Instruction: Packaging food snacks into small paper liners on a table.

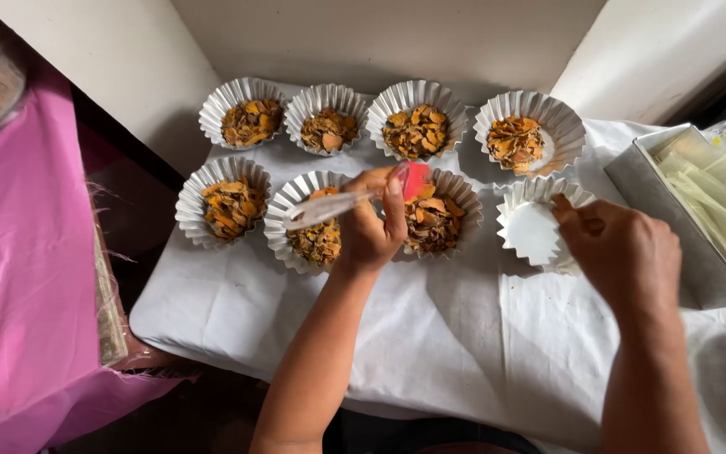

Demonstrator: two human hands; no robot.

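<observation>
Left hand (369,225), centre of frame: grip closed around a silicone brush with red bristle head and clear plastic handle (355,197). Long axis runs nearly horizontal, handle pointing left-and-down across the frame, red head at the right near the fingertips. It hovers over the gap between two filled white pleated paper cups in the lower row, the middle cup (308,227) and the one right of it (434,220); contact with the chips not discernible.

Right hand (623,252), right of centre: grip pinched on the rim of an empty white pleated paper cup (535,227), tilted slightly toward the camera. This cup lies directly right of the brush head, near but apart; the right hand is the nearer one to it.

Around: four more cups with orange-brown dried chips in the top row (418,126), one at lower left (227,202). All sit on a white cloth-covered surface (430,336). A metal tray of pale translucent strips (699,202) at right edge, just beyond the right hand. Pink cloth (18,252) at left, well apart. Nothing sits between brush and empty cup.
</observation>
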